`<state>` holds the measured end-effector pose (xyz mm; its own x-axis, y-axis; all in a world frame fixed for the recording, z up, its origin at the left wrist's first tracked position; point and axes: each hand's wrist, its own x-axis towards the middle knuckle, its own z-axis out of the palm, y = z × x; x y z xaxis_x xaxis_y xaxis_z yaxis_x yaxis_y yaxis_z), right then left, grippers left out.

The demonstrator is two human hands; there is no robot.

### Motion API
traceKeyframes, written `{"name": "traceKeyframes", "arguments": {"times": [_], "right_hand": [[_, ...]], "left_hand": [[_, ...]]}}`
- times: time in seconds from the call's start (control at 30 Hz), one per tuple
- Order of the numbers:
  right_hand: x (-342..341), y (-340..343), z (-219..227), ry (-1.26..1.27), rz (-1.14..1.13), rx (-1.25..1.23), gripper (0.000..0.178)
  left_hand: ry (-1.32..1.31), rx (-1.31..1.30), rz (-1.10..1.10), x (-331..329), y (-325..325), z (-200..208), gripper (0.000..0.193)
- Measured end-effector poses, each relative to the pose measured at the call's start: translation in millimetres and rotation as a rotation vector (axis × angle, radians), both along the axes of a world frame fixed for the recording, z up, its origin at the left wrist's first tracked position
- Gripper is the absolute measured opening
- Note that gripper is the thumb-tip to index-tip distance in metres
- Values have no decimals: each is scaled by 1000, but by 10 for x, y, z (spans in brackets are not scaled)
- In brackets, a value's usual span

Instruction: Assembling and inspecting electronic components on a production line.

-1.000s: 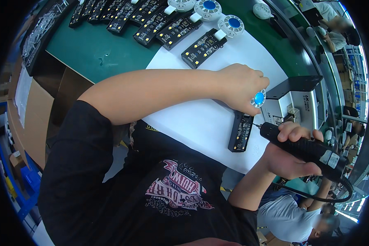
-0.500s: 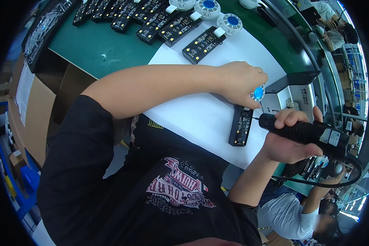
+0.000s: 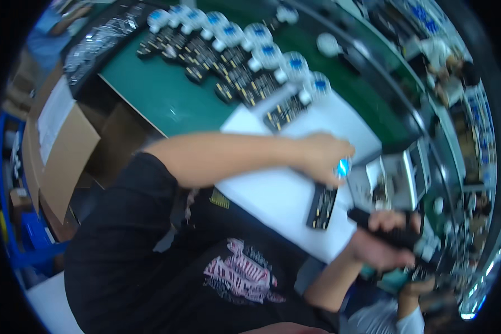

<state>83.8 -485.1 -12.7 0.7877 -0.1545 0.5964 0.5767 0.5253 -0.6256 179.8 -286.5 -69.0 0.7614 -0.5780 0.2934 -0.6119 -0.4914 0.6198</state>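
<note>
My left hand (image 3: 324,158) reaches across the table with its fingers closed on a small round white piece with a bright blue centre (image 3: 343,167). Just below it, a black circuit-board module (image 3: 322,209) with small yellowish spots lies on the white sheet (image 3: 267,195), its upper end next to my fingers. My right hand (image 3: 381,245) is wrapped round a black electric screwdriver (image 3: 392,232). The screwdriver's front end points at the module from the right, apart from it. Motion blur hides the bit.
Several similar modules with round white-and-blue parts (image 3: 292,67) stand in rows on the green mat (image 3: 150,97). Beyond my left hand is a light metal box (image 3: 403,175). A black tray of clear bags (image 3: 103,42) and a cardboard box (image 3: 67,150) are at the left. Another person's arm (image 3: 409,298) shows at lower right.
The whole view has shifted and blurred, showing more of the far rows. The screwdriver has drawn back from the module. My left hand still holds the round piece.
</note>
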Motion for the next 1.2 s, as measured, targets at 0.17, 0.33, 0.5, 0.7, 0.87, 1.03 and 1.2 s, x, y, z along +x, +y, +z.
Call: {"name": "traceKeyframes", "arguments": {"times": [0.17,0.33,0.5,0.7,0.87,1.03,1.2], "right_hand": [[-285,-472,-276,31,-270,-156,78],[-380,-504,-287,114,-374,-227,74],[-320,-522,-310,98,-340,-193,72],[-105,-981,-594,-226,212,-90,59],[-21,-1089,-839,-426,606,91,51],[-352,-740,-993,-391,1033,1270,46],[-248,-570,-756,-263,850,878,47]], "left_hand": [[-92,-28,-6,-68,-11,78,58],[-332,130,67,-108,108,549,49],[-346,159,557,924,786,1415,31],[-211,837,1116,2302,2287,766,55],[417,766,1242,2460,2882,536,47],[144,677,1061,2255,2390,896,48],[-208,564,668,1327,1098,1456,47]]}}
